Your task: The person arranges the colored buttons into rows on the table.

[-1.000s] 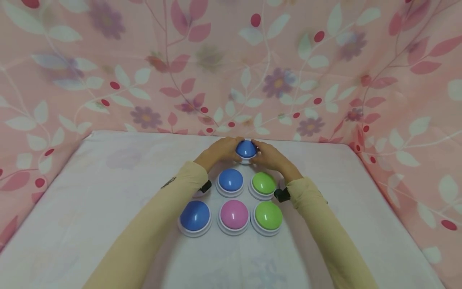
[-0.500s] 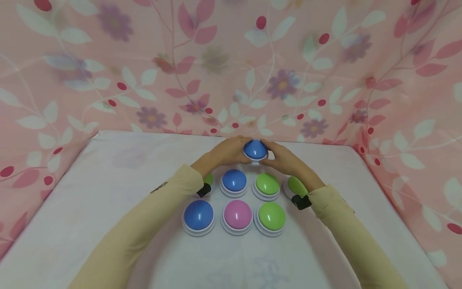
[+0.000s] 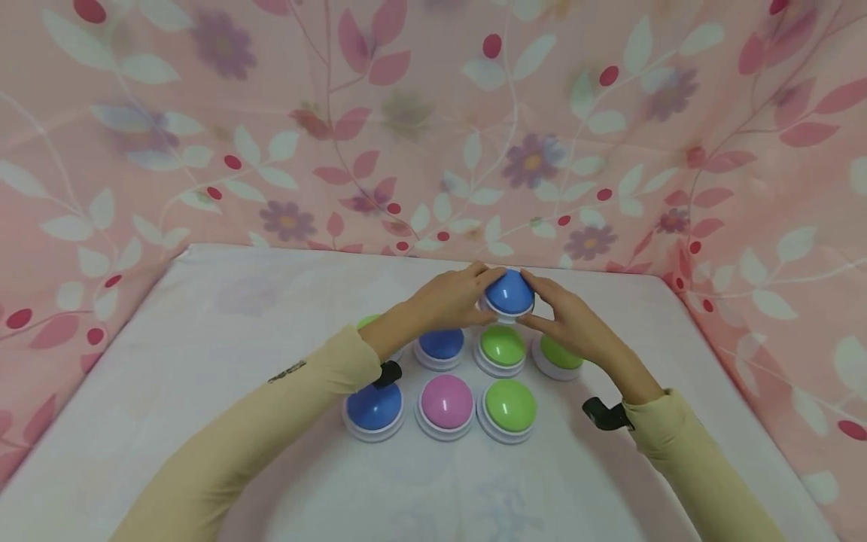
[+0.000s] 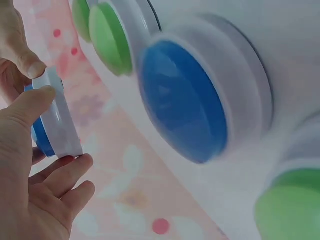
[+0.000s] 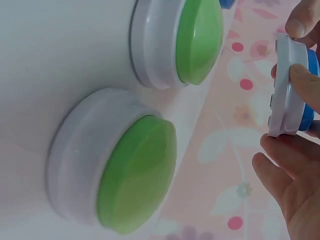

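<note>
Between both hands is a blue dome push button (image 3: 510, 292) with a white round base, raised off the table behind the others. My left hand (image 3: 454, 299) grips its left side, thumb on the white base in the left wrist view. From the right, my right hand (image 3: 576, 320) holds the opposite side, its thumb (image 5: 303, 82) against the base. Just below the held button stand a green button (image 3: 503, 346) and a blue button (image 3: 442, 343). Another green button (image 3: 559, 357) sits under the right hand. My left forearm partly hides a further green button (image 3: 369, 321).
In the front row are a blue button (image 3: 374, 406), a pink button (image 3: 446, 403) and a green button (image 3: 511, 405). All rest on a white-covered table (image 3: 271, 316). A pink floral cloth (image 3: 406, 150) hangs behind and at the sides.
Both hands have lifted the blue button off the back of the table and carried it rightward, then slightly nearer. The right-hand green button has come into view; the other buttons keep their arrangement.
</note>
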